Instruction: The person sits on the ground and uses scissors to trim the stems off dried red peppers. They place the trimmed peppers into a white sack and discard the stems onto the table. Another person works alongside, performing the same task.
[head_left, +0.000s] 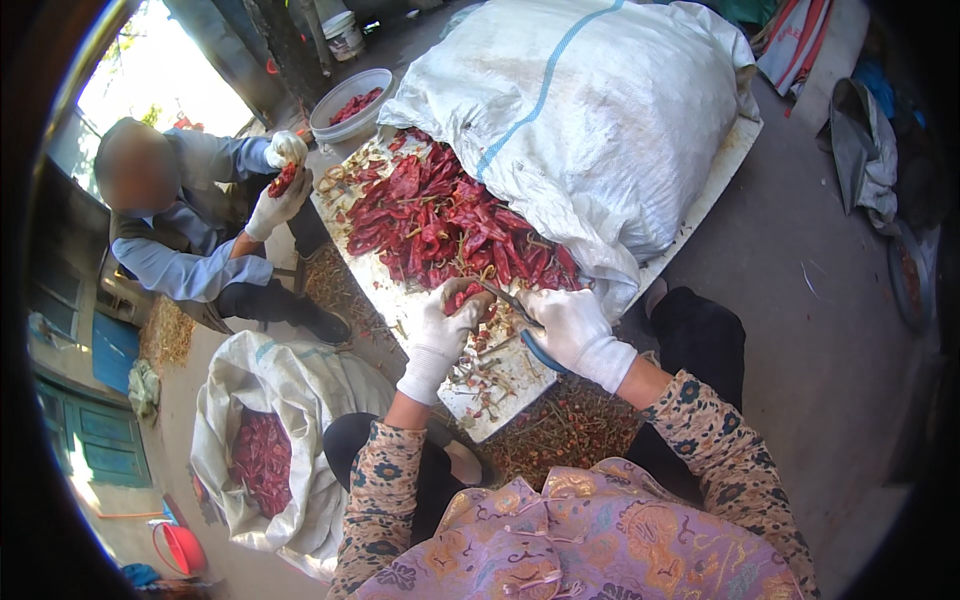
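Note:
White knitted gloves cover both hands. My left hand (448, 322) holds a dried red chili pepper (465, 297) near the front of a heap of dried red chilies (442, 217). Held in my right hand (574, 326) is a pair of scissors (541, 351) with blue handles, its blades pointing left to the pepper; whether they touch it I cannot tell. The heap lies on a white board (536, 375) strewn with cut stems. Behind it, a large white woven sack (585, 135) with a blue stripe rests on the board, its mouth by the chilies.
A gloved co-worker (195, 217) sits at the left, holding red chilies. An open woven sack of chilies (300, 390) stands at lower left. Beyond the board is a plastic tub (354, 105) with chilies. Stem scraps (570, 427) litter the floor below the board. A red basin (182, 547) lies far left.

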